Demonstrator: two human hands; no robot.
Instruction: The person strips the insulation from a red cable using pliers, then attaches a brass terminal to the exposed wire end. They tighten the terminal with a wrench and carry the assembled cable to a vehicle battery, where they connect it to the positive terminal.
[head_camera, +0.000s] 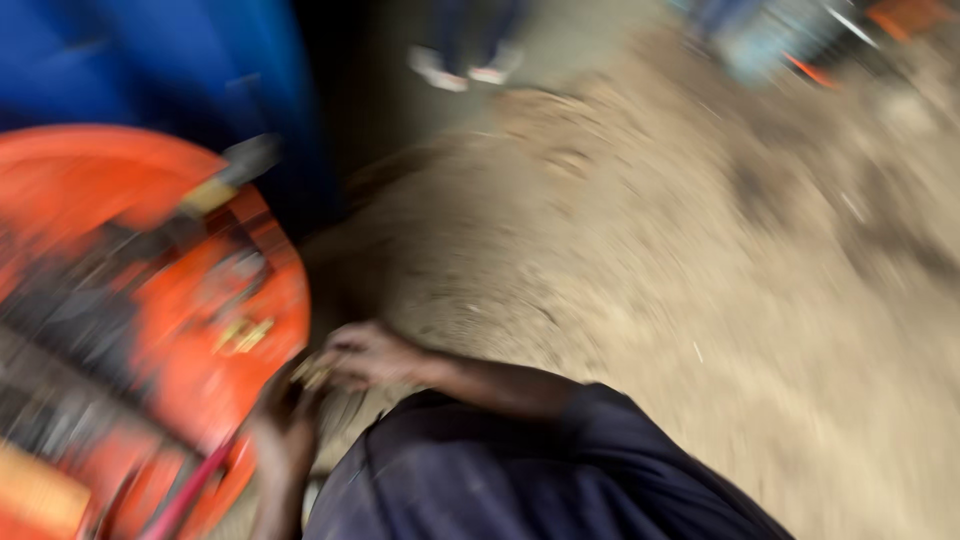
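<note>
- Motion blur smears the whole view, so fine detail is lost.
- Right hand (368, 355) is curled narrow at the near rim of a round orange tray (285, 300), fingertips pinched on a small brass-coloured piece (312, 374); the pinch suits something that small.
- Left hand (285, 430) comes up from below to meet the same spot, dark and blurred; I cannot tell whether it is wide or closed, or whether it touches the piece.
- More brass-coloured bits (243, 335) and dark tools or parts lie inside the tray, left of the hands, kept together within its rim.
- Sandy ground (680, 280) spreads right and far.
- A blue drum-like shape (170, 70) stands far left.
- Another person's shoes (460, 68) show at the far edge.
</note>
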